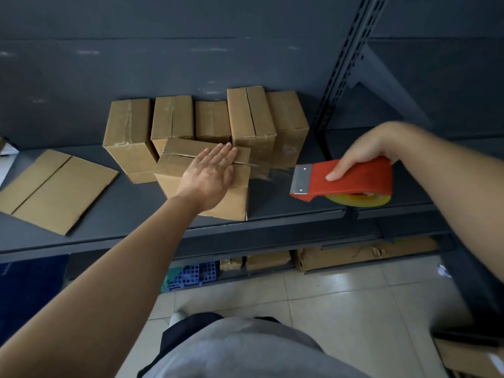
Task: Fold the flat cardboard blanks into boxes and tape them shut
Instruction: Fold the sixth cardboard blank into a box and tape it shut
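Observation:
A folded cardboard box (177, 170) lies on the grey shelf (131, 214) near its front edge. My left hand (210, 173) presses flat on its top, fingers straight over the seam. My right hand (362, 154) grips a red tape dispenser (351, 177) to the right of the box. A strip of clear tape (272, 170) stretches from the box's right end to the dispenser's metal blade. A flat cardboard blank (54, 189) lies on the shelf at the left.
Several closed boxes (251, 115) stand in a row against the shelf's back wall. A slotted upright post (343, 66) rises at the right. Below the shelf lie cardboard pieces (354, 255) and a blue perforated rack (196, 274) above a tiled floor.

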`<state>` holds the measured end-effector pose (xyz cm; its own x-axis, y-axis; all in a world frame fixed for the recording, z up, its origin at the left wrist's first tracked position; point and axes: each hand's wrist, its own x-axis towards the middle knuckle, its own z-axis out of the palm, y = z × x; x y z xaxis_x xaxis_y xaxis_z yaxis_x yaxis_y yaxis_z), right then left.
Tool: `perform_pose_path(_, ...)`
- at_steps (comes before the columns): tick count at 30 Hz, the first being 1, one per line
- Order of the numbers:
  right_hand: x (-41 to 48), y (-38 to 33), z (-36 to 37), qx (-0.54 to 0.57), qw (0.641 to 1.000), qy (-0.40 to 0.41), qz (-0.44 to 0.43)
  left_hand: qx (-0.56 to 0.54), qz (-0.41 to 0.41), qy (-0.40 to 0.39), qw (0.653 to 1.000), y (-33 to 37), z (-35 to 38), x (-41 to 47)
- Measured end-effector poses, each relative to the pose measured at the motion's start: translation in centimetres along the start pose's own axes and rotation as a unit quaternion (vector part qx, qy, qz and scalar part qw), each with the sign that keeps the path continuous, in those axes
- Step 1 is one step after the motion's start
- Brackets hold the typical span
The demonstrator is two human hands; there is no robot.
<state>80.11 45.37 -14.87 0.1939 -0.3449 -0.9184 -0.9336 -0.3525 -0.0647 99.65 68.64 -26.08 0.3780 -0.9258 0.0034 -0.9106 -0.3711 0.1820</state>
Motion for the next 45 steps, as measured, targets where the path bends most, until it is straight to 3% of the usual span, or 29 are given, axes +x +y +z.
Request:
perform_pose_path(3, 1.7, -2.5, 2.1, -0.034, 0.998, 0.044, -0.001, 0.005, 0.007, -0.003, 1.0, 0.1, 0.1, -0.2)
perform_pose_path(10, 4.0, -8.2, 5.1, -0.077, 0.995, 0.062, -0.031, -0.008, 0.007, -0.002, 1.0, 0.1, 0.1, -0.5)
perform_pose_path(20, 4.9, -10.4, 6.9, -0.15, 0.979, 0.127, -0.061, -0.019, 0.013, 0.002, 1.0, 0.0, -0.1, -0.1)
perform_pose_path(35, 9.7, -3.8, 7.8, -0.179, 0.953, 0.245, -0.025, -0.015, 0.024, 0.0, 1.0, -0.3, 0.0, 0.0)
perform_pose_path(45, 13.1, -3.6, 7.8, -0.1, 0.95, 0.296, -0.019, -0.007, 0.017, -0.01, 1.0, -0.3, 0.0, 0.0)
